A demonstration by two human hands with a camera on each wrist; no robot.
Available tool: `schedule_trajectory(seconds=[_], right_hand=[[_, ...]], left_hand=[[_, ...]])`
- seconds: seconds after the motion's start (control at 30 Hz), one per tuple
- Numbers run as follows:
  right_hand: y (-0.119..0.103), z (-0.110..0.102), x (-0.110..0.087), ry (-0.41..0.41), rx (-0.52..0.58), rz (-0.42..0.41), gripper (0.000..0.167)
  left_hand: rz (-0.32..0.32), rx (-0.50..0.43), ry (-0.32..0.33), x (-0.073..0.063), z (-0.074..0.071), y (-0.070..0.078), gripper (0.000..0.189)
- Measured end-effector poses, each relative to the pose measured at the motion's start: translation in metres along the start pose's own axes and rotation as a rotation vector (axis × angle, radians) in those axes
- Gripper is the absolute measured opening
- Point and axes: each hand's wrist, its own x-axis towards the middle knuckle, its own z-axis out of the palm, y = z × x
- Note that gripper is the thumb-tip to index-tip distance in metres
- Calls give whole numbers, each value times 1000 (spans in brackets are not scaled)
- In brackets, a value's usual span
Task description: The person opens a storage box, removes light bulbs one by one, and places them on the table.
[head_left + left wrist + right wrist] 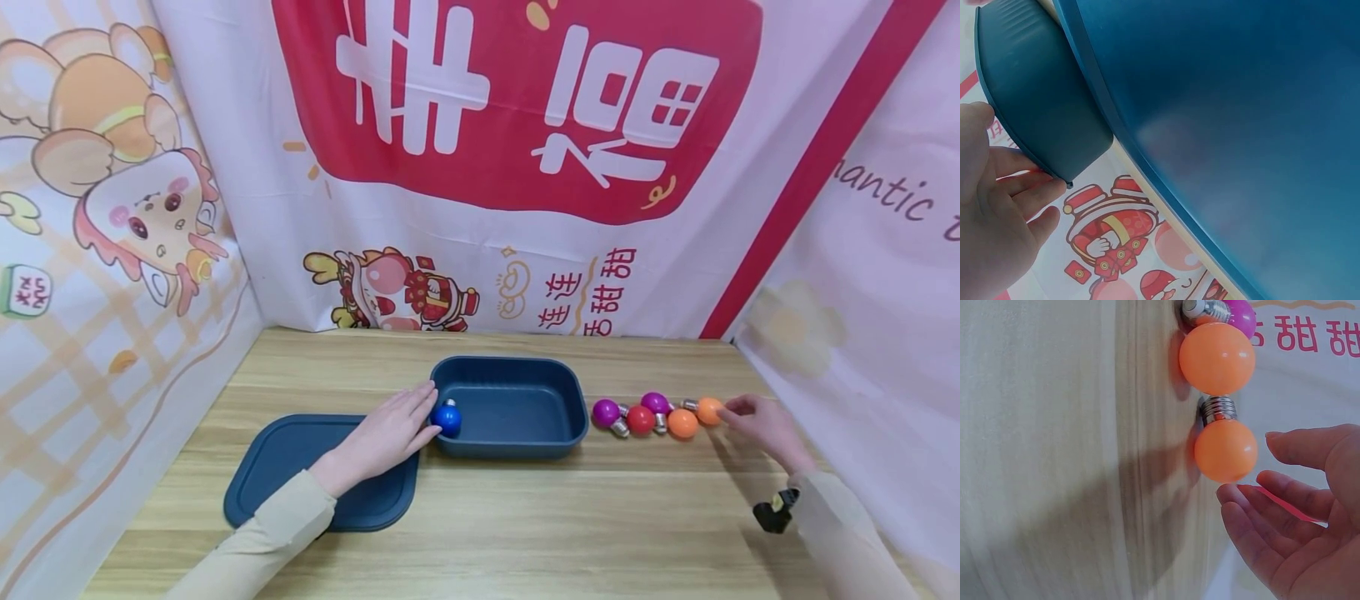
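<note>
A dark blue box (510, 451) stands on the table with a blue light bulb (447, 420) inside its left end. My left hand (386, 433) rests at the box's left rim, its fingers fairly straight; in the left wrist view the fingertips (1054, 187) touch the rim. Right of the box several small bulbs lie in a cluster: two purple ones, a red bulb (641, 420) and two orange ones. My right hand (768, 427) is beside the outermost orange bulb (1225, 451). Thumb and fingers are spread around its near side, with a gap showing in the right wrist view.
The box's dark blue lid (300, 454) lies flat on the wooden table (570, 533), left of the box and partly under the left forearm. Printed cloths hang at the back (420, 208) and along both sides. A black wrist camera (776, 511) sits on the right wrist.
</note>
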Motion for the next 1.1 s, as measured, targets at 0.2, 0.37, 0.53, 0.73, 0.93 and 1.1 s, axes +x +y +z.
schedule_trajectory(seconds=[0.2,0.37,0.53,0.73,0.93,1.1], right_hand=[[-4,-4,0,21,3,-27,48],[-16,-8,1,63,-17,-68,49],[-30,-10,3,69,-30,-93,50],[-50,-10,8,69,-35,-120,51],[-72,-6,16,88,-55,-171,47],[-96,-3,19,82,-68,-219,44]], left_hand=[[2,0,-5,-1,0,-1,63],[-2,-9,-12,-1,0,-1,63],[-1,-7,-15,-1,-1,-1,64],[1,-2,-16,-1,-1,-2,64],[-7,-8,-23,-2,-2,-1,64],[-3,-1,-19,0,-1,-1,65]])
